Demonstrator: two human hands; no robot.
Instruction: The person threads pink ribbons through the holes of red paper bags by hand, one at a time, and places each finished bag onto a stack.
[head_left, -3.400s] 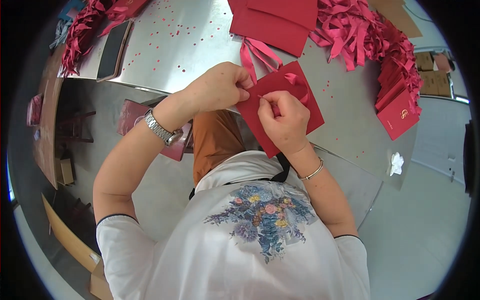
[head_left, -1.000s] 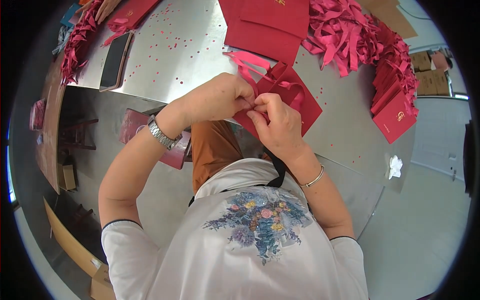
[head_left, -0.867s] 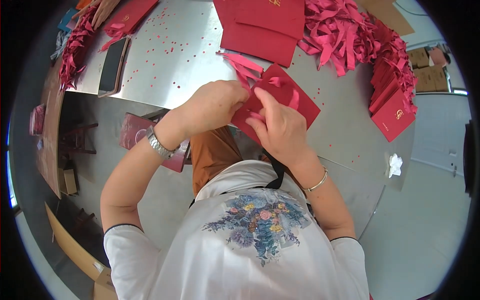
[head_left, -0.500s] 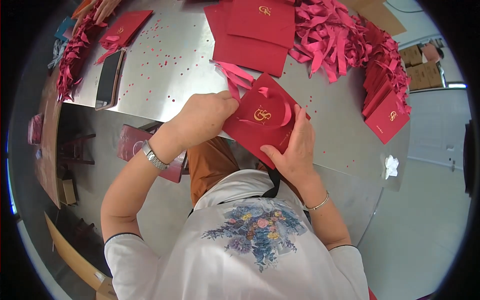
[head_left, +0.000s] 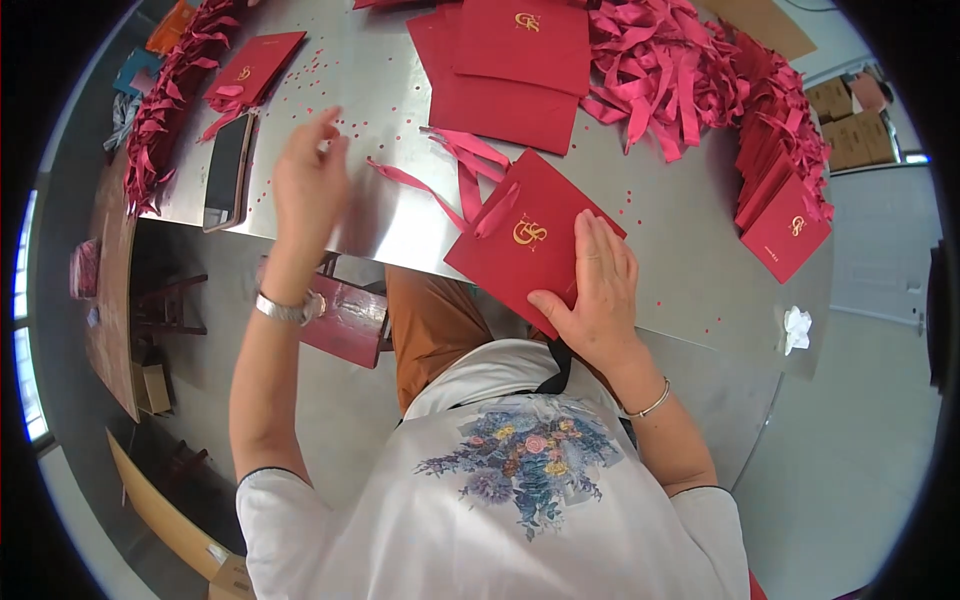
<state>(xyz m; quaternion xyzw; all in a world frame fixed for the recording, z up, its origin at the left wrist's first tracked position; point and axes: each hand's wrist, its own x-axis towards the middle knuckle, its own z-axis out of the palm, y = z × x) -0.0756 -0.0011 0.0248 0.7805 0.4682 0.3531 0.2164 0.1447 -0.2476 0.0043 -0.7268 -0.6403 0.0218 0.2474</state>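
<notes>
A red paper bag (head_left: pixel 500 255) with a gold emblem lies tilted at the table's near edge, its near corner past the edge. A pink ribbon (head_left: pixel 425 190) runs from the bag to the left, its far end loose on the metal. My right hand (head_left: pixel 600 285) lies flat on the bag's right side, fingers stretched and thumb spread toward the near edge. Raised left of the bag is my left hand (head_left: pixel 312 185), slightly blurred, its fingers apart and nothing visible in them. More pink ribbons (head_left: pixel 470 155) lie just beyond the bag.
Flat red bags (head_left: pixel 520 70) are stacked at the far middle. A ribbon heap (head_left: pixel 660 85) and a row of ribboned bags (head_left: pixel 785 200) stand at the right. A phone (head_left: pixel 228 172) lies left, near another red bag (head_left: pixel 255 65). Crumpled white tissue (head_left: pixel 796 330) sits far right.
My left hand has left the bag's ribbon and moved left and away from me. The ribbon loop on the bag now lies stretched out to the left. My right hand stays on the bag.
</notes>
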